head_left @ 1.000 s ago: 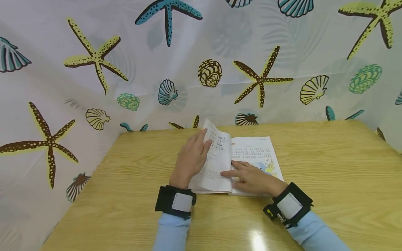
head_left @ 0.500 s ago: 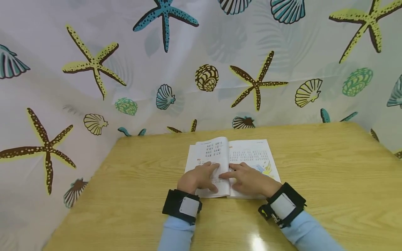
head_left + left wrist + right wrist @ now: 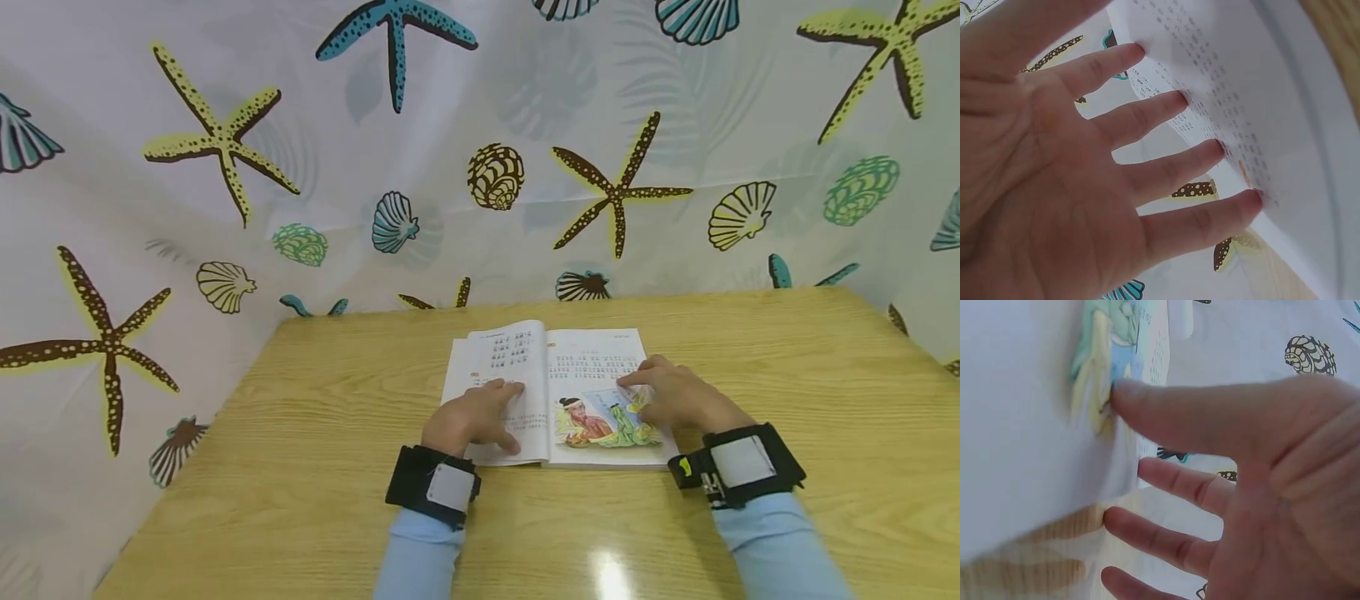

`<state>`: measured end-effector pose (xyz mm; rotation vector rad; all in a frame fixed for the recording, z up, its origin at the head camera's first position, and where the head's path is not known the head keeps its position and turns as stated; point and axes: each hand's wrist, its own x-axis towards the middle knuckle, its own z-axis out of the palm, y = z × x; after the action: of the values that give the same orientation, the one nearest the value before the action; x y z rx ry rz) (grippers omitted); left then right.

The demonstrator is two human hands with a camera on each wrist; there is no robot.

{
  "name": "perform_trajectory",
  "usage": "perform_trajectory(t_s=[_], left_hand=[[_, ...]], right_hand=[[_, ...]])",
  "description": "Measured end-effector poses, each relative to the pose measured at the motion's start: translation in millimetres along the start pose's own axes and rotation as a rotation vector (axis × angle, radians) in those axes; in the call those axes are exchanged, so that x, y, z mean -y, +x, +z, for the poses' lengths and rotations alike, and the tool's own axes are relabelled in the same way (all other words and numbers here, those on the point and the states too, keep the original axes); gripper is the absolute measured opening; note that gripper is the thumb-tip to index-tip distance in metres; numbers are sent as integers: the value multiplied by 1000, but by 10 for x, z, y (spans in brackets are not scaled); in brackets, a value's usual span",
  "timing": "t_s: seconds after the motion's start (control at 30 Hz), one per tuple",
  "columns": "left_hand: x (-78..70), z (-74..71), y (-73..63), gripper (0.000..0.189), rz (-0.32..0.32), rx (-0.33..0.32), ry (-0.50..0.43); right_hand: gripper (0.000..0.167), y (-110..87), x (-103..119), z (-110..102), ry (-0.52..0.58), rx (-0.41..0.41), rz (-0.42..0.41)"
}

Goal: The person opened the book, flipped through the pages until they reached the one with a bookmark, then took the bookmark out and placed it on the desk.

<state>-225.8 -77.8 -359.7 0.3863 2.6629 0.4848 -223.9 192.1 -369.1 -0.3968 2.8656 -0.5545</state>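
Spread wide, the left hand [image 3: 474,419] rests its fingertips [image 3: 1242,205] on the near page [image 3: 533,425] of a book [image 3: 553,396] lying open between both hands. That leaf, covered in print, bows up towards the spine, with more pages showing beneath it beyond the hand. The right hand [image 3: 686,398], its digits also apart, lies on the outer part of the other page [image 3: 588,343]: its thumb [image 3: 1135,403] touches the coloured picture [image 3: 600,421], its index finger reaches the print farther up. Whether its other fingertips touch the table [image 3: 360,392] I cannot tell. Inward of this hand, the picture shows two figures, one in red and one in green. Just behind each hand sits a black strap [image 3: 433,486] with a pale patch, then a light blue sleeve [image 3: 420,554]. Beyond the hands and book hangs a white cloth [image 3: 330,125] printed with starfish and shells.
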Motion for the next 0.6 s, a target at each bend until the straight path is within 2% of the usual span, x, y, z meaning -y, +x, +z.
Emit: perform_trajectory(t_s=[0.2, 0.43, 0.6], left_hand=[[-5, 11, 6, 85, 1, 8, -8], [18, 18, 7, 85, -4, -5, 1], [12, 20, 0, 85, -5, -6, -6]], right_hand=[[48, -6, -39, -6, 25, 14, 13], [46, -3, -19, -6, 45, -4, -31], [45, -11, -12, -7, 51, -4, -24]])
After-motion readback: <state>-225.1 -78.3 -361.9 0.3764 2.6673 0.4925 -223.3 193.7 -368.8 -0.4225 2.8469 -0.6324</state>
